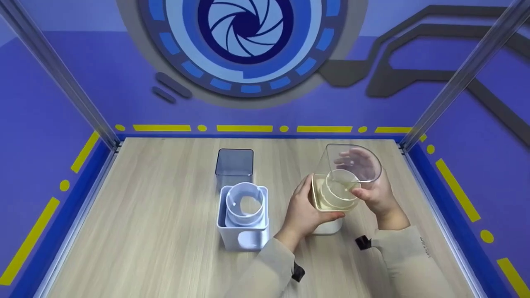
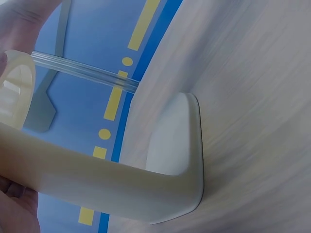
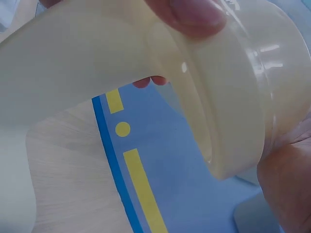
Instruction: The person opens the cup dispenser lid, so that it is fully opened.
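Note:
On the right side of the table, my left hand grips a cream square holder by its side, the thumb below its front edge. Its flat foot is low, close over the tabletop. My right hand holds a clear container with one rounded side, fingers showing through the wall. The thumb reaches the round cream collar above the holder's opening. Left of my hands stands a white holder with a round collar on top; neither hand touches it.
Behind the white holder stands a smoky grey see-through square container. Blue-purple panels with yellow marks and metal corner posts enclose the wooden table at the back and sides.

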`<state>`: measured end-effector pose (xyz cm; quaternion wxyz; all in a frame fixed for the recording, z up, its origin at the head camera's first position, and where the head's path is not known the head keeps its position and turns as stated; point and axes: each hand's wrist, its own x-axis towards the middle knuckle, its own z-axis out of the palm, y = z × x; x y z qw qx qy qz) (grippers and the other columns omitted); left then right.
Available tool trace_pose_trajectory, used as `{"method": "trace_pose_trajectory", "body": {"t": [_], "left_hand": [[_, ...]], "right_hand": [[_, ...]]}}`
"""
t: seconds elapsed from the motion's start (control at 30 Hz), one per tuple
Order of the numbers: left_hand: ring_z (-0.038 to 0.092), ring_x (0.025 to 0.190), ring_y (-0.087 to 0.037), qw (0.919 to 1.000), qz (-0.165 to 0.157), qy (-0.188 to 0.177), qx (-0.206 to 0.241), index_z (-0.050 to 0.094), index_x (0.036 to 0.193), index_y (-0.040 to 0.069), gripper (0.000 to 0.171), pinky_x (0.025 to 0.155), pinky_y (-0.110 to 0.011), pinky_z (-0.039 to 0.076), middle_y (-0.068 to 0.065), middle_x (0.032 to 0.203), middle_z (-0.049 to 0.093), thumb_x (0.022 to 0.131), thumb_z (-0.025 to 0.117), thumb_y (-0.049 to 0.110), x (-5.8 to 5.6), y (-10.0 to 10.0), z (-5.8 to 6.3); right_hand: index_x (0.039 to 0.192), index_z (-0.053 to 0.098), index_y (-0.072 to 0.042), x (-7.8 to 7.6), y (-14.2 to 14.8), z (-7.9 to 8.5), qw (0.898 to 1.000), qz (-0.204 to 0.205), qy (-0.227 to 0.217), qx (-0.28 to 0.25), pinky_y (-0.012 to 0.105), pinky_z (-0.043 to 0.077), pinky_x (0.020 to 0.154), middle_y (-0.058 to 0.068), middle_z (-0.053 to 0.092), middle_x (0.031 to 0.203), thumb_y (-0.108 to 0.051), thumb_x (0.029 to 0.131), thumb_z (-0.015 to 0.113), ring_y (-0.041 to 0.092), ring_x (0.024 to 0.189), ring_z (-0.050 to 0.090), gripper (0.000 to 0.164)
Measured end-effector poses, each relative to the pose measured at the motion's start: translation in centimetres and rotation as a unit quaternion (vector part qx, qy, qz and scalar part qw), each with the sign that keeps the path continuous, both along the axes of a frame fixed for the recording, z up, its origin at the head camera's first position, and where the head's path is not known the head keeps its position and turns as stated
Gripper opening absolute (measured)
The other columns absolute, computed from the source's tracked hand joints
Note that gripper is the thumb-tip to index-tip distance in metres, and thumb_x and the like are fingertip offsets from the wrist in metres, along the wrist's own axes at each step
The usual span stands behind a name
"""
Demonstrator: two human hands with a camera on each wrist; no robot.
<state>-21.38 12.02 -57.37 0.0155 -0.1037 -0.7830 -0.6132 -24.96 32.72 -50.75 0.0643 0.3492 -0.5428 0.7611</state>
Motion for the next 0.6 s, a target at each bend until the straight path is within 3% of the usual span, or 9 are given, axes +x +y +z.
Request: {"method": "trace_pose_trajectory", "body": {"t": [0.6], "left_hand": [[0.055, 0.156, -0.020, 0.9999, -0.004, -0.009, -0.004, 0.043, 0.174, 0.020, 0.134, 0.134, -0.043, 0.046, 0.002, 0.173, 0.054, 0.062, 0.113, 0.044, 0.01, -0.09, 0.18]], "right_hand": [[0.160, 0.047, 0.008, 0.01, 0.06, 0.55, 1.000, 0.001, 0.004, 0.017, 0.043, 0.060, 0.120, 0.022, 0.066, 0.153, 0.004, 0.081, 0.089, 0.035, 0.138, 0.071, 0.090]]}}
